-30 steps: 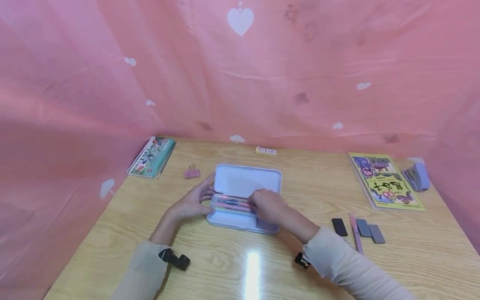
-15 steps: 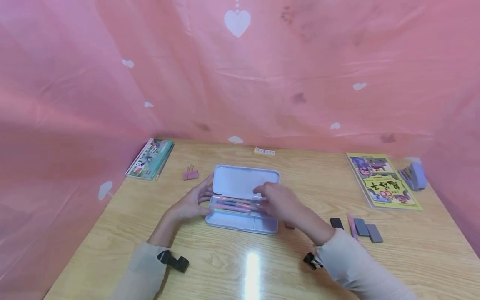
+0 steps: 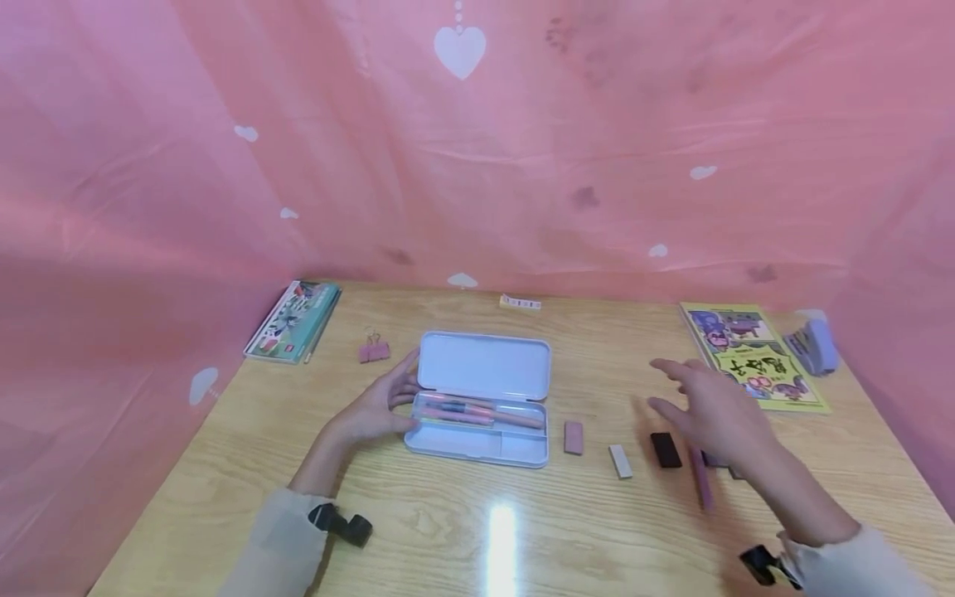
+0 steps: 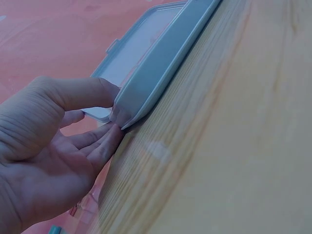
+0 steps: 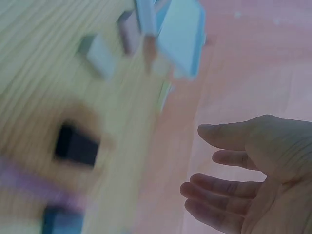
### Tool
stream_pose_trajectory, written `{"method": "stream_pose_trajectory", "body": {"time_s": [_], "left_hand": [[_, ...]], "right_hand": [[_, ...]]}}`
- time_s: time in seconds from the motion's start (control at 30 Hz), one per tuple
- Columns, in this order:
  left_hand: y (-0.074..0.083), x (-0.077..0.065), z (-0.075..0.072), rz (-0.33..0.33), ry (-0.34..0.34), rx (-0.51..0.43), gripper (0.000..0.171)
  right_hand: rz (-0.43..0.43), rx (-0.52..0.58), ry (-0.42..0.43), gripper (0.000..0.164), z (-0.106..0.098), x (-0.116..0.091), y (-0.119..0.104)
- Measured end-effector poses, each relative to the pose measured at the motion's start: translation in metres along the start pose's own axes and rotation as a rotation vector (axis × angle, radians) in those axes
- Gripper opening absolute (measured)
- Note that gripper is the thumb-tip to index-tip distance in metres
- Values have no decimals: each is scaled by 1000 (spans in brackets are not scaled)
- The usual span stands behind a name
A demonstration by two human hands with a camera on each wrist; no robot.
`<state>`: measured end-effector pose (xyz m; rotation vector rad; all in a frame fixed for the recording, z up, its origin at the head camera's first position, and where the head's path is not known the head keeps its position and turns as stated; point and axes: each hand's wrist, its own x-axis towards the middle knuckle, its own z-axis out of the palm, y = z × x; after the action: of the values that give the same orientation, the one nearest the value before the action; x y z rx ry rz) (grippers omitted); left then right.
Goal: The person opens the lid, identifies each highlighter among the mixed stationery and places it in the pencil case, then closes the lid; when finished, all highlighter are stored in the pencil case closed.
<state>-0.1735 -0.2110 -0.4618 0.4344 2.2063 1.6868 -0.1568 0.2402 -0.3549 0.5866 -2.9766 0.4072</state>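
Observation:
A pale blue pencil case (image 3: pixel 477 452) lies with its lid (image 3: pixel 485 365) raised. Several pens (image 3: pixel 466 408) lie in its back compartment, and the front compartments show bare. At its left end my left hand (image 3: pixel 376 406) grips the corner; the left wrist view shows the thumb on the case wall (image 4: pixel 161 56) with fingertips at the bottom edge. My right hand (image 3: pixel 719 414) hangs over the table to the right, fingers spread and holding nothing. Below it are a black eraser (image 3: pixel 666 450) and a pink pen (image 3: pixel 701 479), with grey-blue erasers partly hidden by the hand.
Between case and right hand lie a pink eraser (image 3: pixel 573 438) and a white eraser (image 3: pixel 620 462). A yellow book (image 3: pixel 768 365) and purple stapler (image 3: pixel 819 347) stand back right. Back left are green books (image 3: pixel 293 323) and a pink binder clip (image 3: pixel 374 351). A small strip (image 3: pixel 520 303) lies behind.
My right hand has left the pencil case and swung right with empty fingers, uncovering a pen in the case and the pink and white erasers. My left hand keeps its place.

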Motion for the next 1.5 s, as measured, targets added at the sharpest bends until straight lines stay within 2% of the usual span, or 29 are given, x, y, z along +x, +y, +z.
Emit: {"method": "stream_pose_trajectory", "body": {"time_s": [0.13, 0.3, 0.53, 0.63, 0.8, 0.97, 1.13, 1.27, 1.4, 1.5], "left_hand": [[-1, -1, -2, 22, -5, -9, 111], [0, -3, -2, 35, -2, 8, 110], [-1, -2, -1, 73, -23, 14, 109], [-2, -2, -1, 72, -26, 14, 110], [-1, -1, 0, 53, -16, 20, 110], [-1, -1, 0, 59, -21, 16, 109], [-1, -1, 0, 71, -25, 3, 109], [0, -1, 0, 72, -26, -4, 110], [0, -2, -1, 81, -32, -2, 110], [0, -2, -1, 85, -32, -5, 110]], "right_hand": [[43, -4, -19, 52, -4, -14, 19], [118, 12, -77, 47, 3, -23, 30], [245, 24, -193, 24, 24, -34, 35], [293, 47, -226, 22, 32, -38, 36], [342, 73, -225, 13, 42, -43, 36], [329, 80, -189, 14, 42, -44, 34], [283, 83, -124, 23, 28, -42, 32], [266, 95, -150, 27, 18, -37, 27], [234, 92, -131, 25, 14, -24, 16], [171, 84, -87, 23, 12, -9, 2]]}}
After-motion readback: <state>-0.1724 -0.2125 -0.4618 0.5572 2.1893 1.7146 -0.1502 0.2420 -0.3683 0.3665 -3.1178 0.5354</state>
